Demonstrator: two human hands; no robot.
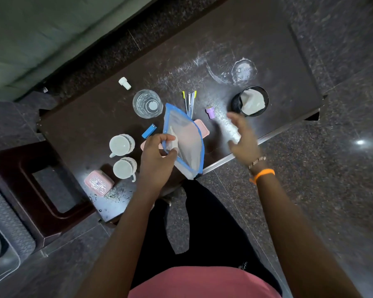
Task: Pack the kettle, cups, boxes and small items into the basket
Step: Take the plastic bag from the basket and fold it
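Observation:
My left hand point(157, 155) grips a clear pouch with blue edging point(185, 140) above the dark table point(267, 61); a small white item shows inside it. My right hand point(241, 138) hovers blurred to the right, fingers apart, holding nothing. Two white cups point(121, 145) point(124, 168) stand left of the pouch. A pink box point(98, 182) lies at the near left corner, and another pink box point(202, 127) is partly hidden under the pouch. A blue lighter point(149, 131), a stapler point(190, 102), a purple cap point(211, 111) and a white cap point(124, 83) lie about.
A clear glass point(147, 103) stands behind the pouch. A black cup holding white paper point(250, 101) stands at the right. A dark red stool point(30, 181) sits left of the table. White powder streaks mark the tabletop. No basket or kettle is clearly in view.

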